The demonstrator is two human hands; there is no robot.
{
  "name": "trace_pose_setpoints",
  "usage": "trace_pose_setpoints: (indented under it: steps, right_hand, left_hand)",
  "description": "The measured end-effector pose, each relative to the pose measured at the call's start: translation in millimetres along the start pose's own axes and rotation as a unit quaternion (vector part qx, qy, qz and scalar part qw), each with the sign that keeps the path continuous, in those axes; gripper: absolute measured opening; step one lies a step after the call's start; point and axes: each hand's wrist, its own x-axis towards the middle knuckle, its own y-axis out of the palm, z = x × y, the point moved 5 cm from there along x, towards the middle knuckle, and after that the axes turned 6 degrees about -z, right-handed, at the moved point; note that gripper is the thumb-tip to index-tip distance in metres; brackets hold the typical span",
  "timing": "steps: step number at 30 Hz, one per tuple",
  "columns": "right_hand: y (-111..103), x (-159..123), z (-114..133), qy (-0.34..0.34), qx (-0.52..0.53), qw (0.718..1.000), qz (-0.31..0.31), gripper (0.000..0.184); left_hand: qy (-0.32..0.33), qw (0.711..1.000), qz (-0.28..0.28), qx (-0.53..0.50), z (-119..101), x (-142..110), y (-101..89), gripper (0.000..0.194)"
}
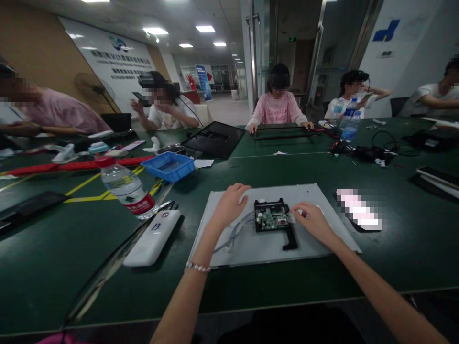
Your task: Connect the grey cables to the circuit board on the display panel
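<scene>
Green table [287,277], ceiling lights [205,29] lit, people seated.

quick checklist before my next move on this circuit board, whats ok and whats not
1. Flat panel supported by the table: ok, it lies flat.
2. Circuit board and black bracket on the panel: ok.
3. Cables laid straight: not ok, they curve loosely left of the board.
4. Cable plugs fully seated: cannot tell, too small.
5. Right hand gripping something firmly: cannot tell, fingertips blurred at the board's right side.
6. Water bottle capped and off the panel: ok.
</scene>
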Motion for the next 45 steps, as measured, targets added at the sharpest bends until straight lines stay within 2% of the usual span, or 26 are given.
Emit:
trace_pose_setpoints:
  steps: [2,4,6,8,12,17,21,25,27,32,36,38,40,43,45]
  right_hand:
    - [1,-1,2,-0.007,0.003,1.0,0.002,0.016]
    - [1,-1,4,-0.012,0.005,1.0,0.0,0.016]
    - [2,-2,4,-0.016,0.003,1.0,-0.001,0.016]
    - [3,-3,3,-0.02,0.0,1.0,0.005,0.016]
    - [5,-4,3,-0.025,-0.006,1.0,0.011,0.017]
    - [5,-4,5,-0.03,-0.016,0.999,0.019,0.018]
    - [4,-4,6,-0.028,-0.022,0.999,0.022,0.018]
    - [3,-5,9,-0.033,-0.033,0.999,0.016,0.017]
    - [3,-5,10,-0.036,-0.04,0.999,0.008,0.017]
    - [1,-5,12,-0.035,-0.044,0.998,0.0,0.017]
    - [0,-6,14,-0.036,-0.048,0.998,0.004,0.018]
    - [0,-6,14,-0.036,-0.05,0.998,0.007,0.018]
    - [-1,-6,15,-0.036,-0.054,0.998,0.007,0.019]
    - [-2,-6,16,-0.039,-0.057,0.998,0.003,0.019]
    - [-2,-6,17,-0.041,-0.058,0.997,0.005,0.019]
  left_hand:
    - [-0.054,0.998,0.012,0.009,34,-8,-2.1,0.041]
    - [-0.084,0.995,0.051,-0.002,60,-19,2.2,0.045]
    - [-0.116,0.988,0.093,-0.041,78,-31,9.6,0.046]
    - [-0.13,0.983,0.103,-0.08,86,-38,14.8,0.041]
    - [-0.131,0.98,0.088,-0.123,87,-41,17.9,0.022]
    - [-0.137,0.975,0.074,-0.16,80,-41,14.2,0.032]
    - [-0.14,0.962,0.09,-0.215,75,-44,13.7,0.037]
    - [-0.141,0.959,0.111,-0.221,75,-48,15.3,0.023]
    - [-0.161,0.954,0.102,-0.233,76,-49,13.6,0.019]
    - [-0.221,0.914,0.059,-0.335,67,-53,4.0,0.022]
    - [-0.251,0.879,0.112,-0.39,53,-58,5.4,0.022]
    - [-0.266,0.867,0.122,-0.404,52,-59,4.5,0.023]
    - [-0.282,0.861,0.078,-0.416,57,-58,-2.2,0.024]
    - [-0.311,0.842,-0.042,-0.438,69,-56,-18.6,0.028]
    - [-0.322,0.824,-0.07,-0.461,73,-56,-24.1,0.029]
